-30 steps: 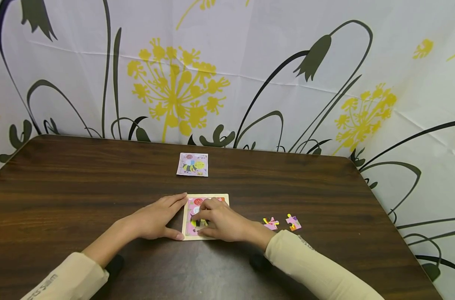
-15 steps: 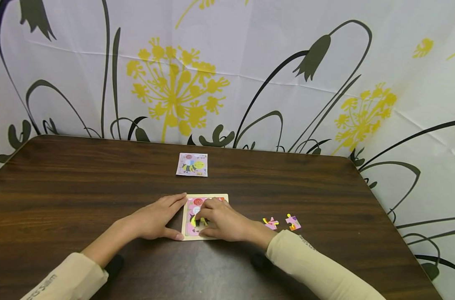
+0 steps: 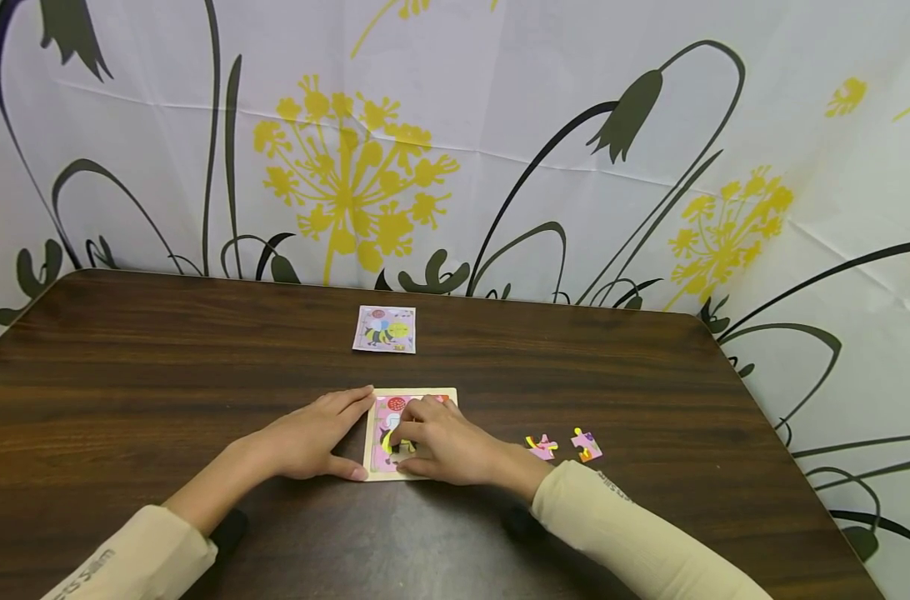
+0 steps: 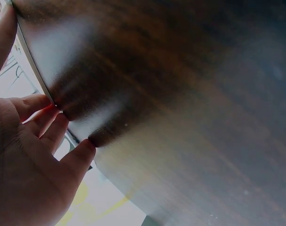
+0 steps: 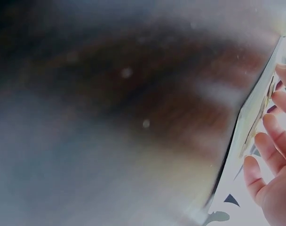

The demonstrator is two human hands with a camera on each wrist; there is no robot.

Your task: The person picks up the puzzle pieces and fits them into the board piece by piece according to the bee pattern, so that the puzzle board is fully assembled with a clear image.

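Note:
A small wooden puzzle board point(image 3: 449, 394) with a pink picture lies near the table's front middle. My left hand point(image 3: 316, 440) lies flat on the table, its fingers straight against the board's left edge. My right hand point(image 3: 440, 442) rests on top of the board, its fingertips point(image 3: 406, 427) pressing on the pieces set in it. In the right wrist view the board's edge point(image 5: 253, 120) shows beside my fingers point(image 5: 274, 141). Two loose puzzle pieces point(image 3: 542, 447) point(image 3: 587, 444) lie just right of my right wrist.
A small picture card point(image 3: 384, 328) showing a bee lies farther back on the dark wooden table point(image 3: 162, 358). A flower-printed curtain point(image 3: 455, 142) hangs behind the table. Cream sleeves cover both forearms.
Almost nothing moves. The fingers of my right hand shift slightly on the board's pieces; my left hand stays where it was.

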